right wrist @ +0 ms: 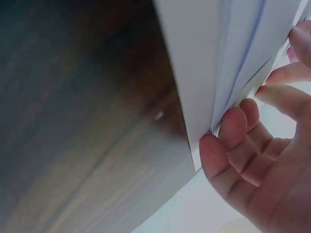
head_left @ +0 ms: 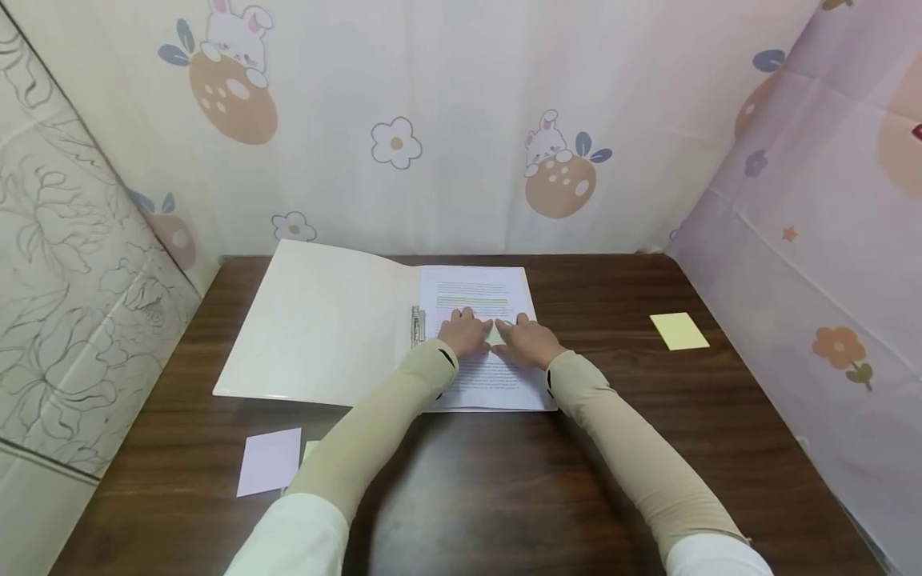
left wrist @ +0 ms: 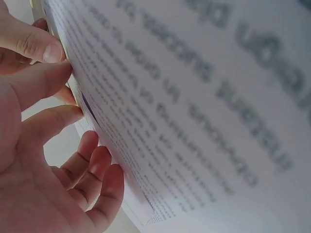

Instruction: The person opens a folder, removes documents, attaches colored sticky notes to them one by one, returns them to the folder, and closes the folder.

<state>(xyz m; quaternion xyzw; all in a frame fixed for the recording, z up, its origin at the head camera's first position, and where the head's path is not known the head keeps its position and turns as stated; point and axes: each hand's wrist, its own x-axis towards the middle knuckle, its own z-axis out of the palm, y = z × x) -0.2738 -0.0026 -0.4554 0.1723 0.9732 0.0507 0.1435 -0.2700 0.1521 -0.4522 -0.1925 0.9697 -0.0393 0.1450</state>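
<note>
A white ring binder (head_left: pixel 324 320) lies spread on the table, its metal clip (head_left: pixel 415 326) at the spine. Printed pages (head_left: pixel 490 392) with green highlighted lines rest on its right side. Between my hands a pale sticky note (head_left: pixel 495 334) shows on the top page, partly covered by fingers. My left hand (head_left: pixel 467 333) touches the page, thumb and index fingertips on the note's left side. From the right, my right hand (head_left: pixel 529 342) presses its fingertips onto the note and the page. Beneath the left fingers, the left wrist view shows a pinkish strip (left wrist: pixel 133 191) on the paper.
A lilac sticky note (head_left: pixel 270 462) lies at the front left, with a pale yellow one (head_left: pixel 310 450) partly hidden by the left sleeve. Another yellow sticky note (head_left: pixel 679 331) is at the right. Patterned curtains surround the dark wooden table (head_left: pixel 490 496).
</note>
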